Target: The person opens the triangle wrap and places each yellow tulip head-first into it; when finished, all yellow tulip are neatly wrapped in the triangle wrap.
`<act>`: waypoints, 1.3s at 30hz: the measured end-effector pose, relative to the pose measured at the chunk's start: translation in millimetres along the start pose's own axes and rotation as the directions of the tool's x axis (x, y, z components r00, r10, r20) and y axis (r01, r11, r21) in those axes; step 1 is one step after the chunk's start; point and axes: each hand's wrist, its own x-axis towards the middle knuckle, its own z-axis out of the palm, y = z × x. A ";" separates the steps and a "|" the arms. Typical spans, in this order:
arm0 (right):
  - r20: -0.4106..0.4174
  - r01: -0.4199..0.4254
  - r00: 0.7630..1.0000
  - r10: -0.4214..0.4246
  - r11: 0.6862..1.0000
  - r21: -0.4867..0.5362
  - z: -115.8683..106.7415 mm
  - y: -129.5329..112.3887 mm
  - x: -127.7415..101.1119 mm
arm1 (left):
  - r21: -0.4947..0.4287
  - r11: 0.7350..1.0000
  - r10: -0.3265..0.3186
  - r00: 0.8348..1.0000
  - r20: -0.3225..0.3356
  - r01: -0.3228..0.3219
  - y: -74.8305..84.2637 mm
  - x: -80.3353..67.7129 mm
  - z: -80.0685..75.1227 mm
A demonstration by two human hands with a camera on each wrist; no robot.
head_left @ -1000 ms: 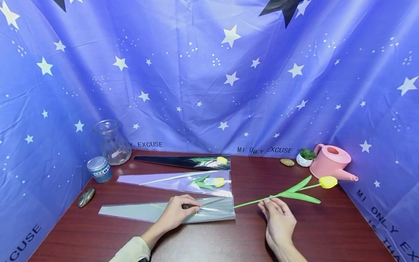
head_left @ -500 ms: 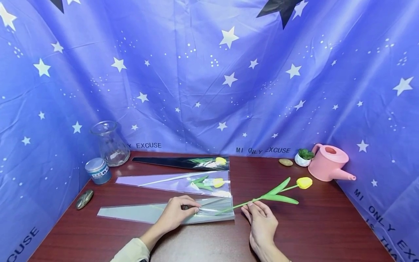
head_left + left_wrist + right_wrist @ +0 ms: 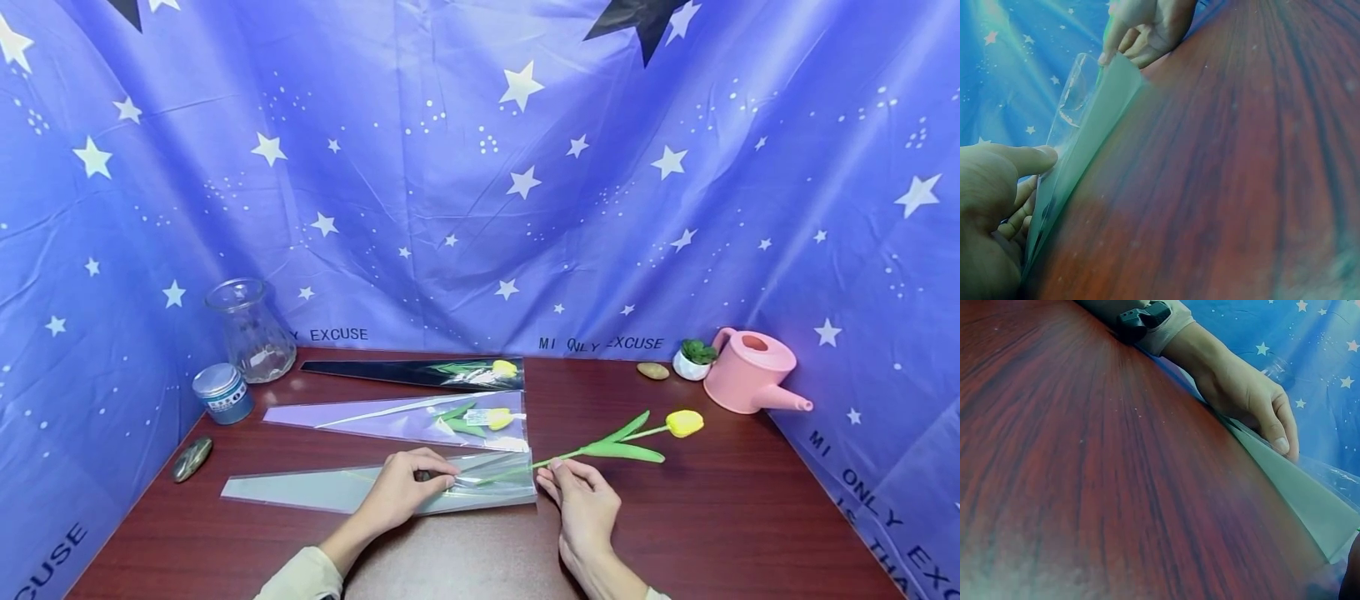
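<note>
A pale grey-green flower sleeve (image 3: 300, 488) with a clear front lies nearest the person, its wide mouth facing right. My left hand (image 3: 408, 492) pinches the clear film near its middle; in the left wrist view the thumb (image 3: 1038, 159) presses on the film and it stands raised off the backing. My right hand (image 3: 585, 508) pinches the green stem of a yellow artificial tulip (image 3: 684, 423), just outside the mouth. The stem's lower part shows through the film inside the sleeve, while the leaves and bloom lie outside to the right.
Behind lie a purple sleeve (image 3: 337, 414) and a black sleeve (image 3: 375, 371), each with a yellow tulip inside. A glass vase (image 3: 258, 333), a blue jar (image 3: 223, 396) and a dark stone (image 3: 192, 460) stand left. At right are a pink watering can (image 3: 746, 383), potted succulent (image 3: 696, 360) and tan stone (image 3: 652, 372).
My right hand has moved left with the tulip, and its stem has slid from the sleeve's mouth further inside. My left hand keeps its pinch on the film.
</note>
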 end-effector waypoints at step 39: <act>0.540 0.590 0.797 -0.271 0.544 -0.597 -107.4 -101.0 133.6 | -0.003 1.000 0.019 1.000 0.004 -0.019 -1.2 0.5 -0.1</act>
